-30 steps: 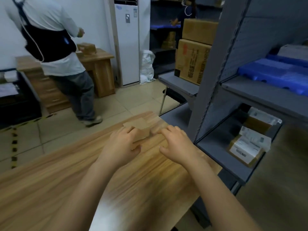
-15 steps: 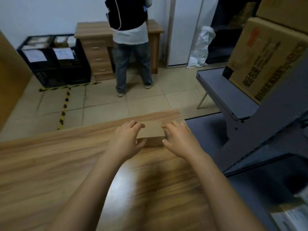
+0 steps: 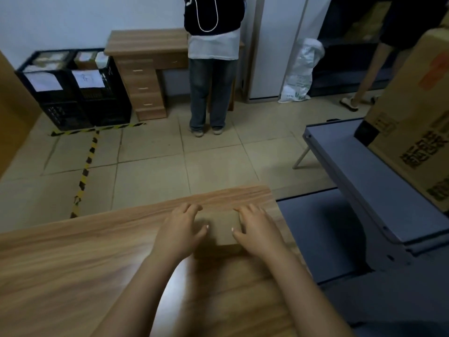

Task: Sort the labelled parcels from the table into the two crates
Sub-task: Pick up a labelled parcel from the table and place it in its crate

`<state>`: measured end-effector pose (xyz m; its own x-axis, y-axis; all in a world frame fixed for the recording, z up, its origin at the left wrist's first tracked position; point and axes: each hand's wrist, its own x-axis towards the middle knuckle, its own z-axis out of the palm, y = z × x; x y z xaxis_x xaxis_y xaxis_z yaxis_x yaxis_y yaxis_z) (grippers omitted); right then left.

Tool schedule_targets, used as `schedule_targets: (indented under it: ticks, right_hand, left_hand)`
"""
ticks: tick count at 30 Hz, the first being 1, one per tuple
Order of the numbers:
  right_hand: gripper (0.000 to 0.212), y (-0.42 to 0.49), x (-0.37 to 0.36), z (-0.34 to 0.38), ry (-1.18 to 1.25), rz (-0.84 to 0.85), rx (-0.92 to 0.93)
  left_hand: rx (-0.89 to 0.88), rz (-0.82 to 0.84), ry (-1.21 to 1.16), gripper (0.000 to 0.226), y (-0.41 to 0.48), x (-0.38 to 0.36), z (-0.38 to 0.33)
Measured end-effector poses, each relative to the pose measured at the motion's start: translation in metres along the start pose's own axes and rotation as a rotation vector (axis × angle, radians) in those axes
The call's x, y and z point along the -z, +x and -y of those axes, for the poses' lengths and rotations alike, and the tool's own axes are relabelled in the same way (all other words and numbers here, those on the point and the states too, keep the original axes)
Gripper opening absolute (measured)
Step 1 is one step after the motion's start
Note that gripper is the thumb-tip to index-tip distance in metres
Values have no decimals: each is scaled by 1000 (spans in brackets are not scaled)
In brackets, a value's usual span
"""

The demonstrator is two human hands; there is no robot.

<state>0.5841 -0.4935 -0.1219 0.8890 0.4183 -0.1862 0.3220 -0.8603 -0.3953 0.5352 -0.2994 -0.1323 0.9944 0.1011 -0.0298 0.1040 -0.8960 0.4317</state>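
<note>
A small brown cardboard parcel (image 3: 222, 227) sits near the far right corner of the wooden table (image 3: 73, 263). My left hand (image 3: 181, 231) grips its left side and my right hand (image 3: 258, 231) grips its right side, thumbs on top. No label shows on its top face. Two black crates (image 3: 73, 93) with white paper sheets on their fronts stand on the floor at the far left wall, with parcels inside.
A person (image 3: 213, 69) stands at a wooden desk (image 3: 145, 69) beside the crates. Yellow-black tape (image 3: 85, 166) marks the floor. A grey shelf (image 3: 364, 178) with a large carton (image 3: 418, 117) is at my right. Another person's leg (image 3: 366, 76) is at far right.
The view has swung left from the shelf towards the crates. Both hands have stayed on the parcel at the table's corner; the other person now stands at the desk.
</note>
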Motion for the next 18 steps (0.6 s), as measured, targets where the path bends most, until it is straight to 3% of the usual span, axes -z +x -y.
schedule_targets:
  ticks: [3, 6, 10, 13, 18]
  right_hand:
    - [52, 15, -15, -6, 26, 41, -89]
    - [64, 24, -34, -12, 105, 104, -162]
    - [68, 27, -49, -12, 267, 141, -161]
    - [64, 21, -50, -11, 324, 93, -143]
    - [41, -10, -53, -6, 478, -81, -141]
  left_hand:
    - [75, 49, 52, 56, 16, -17, 14]
    - [177, 144, 32, 72, 21, -33, 23]
    - [215, 237, -97, 74, 20, -46, 29]
    - [200, 202, -149, 72, 13, -48, 33]
    - [174, 59, -395, 48, -22, -46, 37]
